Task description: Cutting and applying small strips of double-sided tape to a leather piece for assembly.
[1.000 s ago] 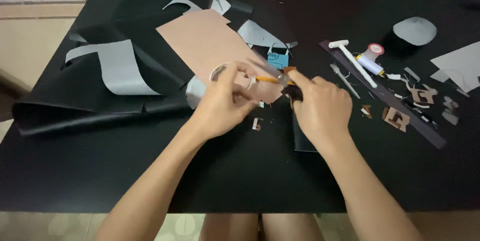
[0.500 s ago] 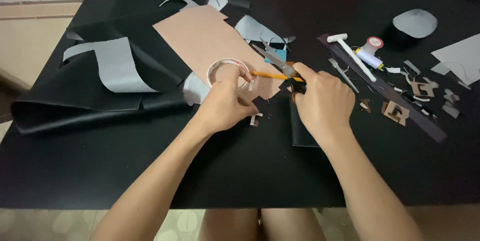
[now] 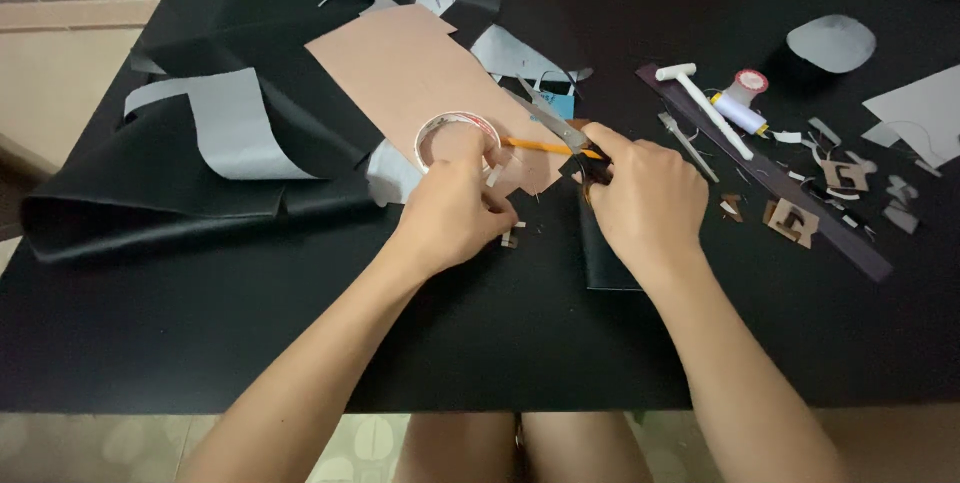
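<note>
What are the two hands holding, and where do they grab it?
Left hand holds the tape roll by its near rim; right hand grips the scissors at their handles.

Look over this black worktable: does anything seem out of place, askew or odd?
Mostly ordinary craft clutter. Oddities: the large black leather sheet lies folded and curled over itself at the table's left edge, grey underside showing, and small tan cardboard offcuts lie scattered at the right near the white mallet.
</note>
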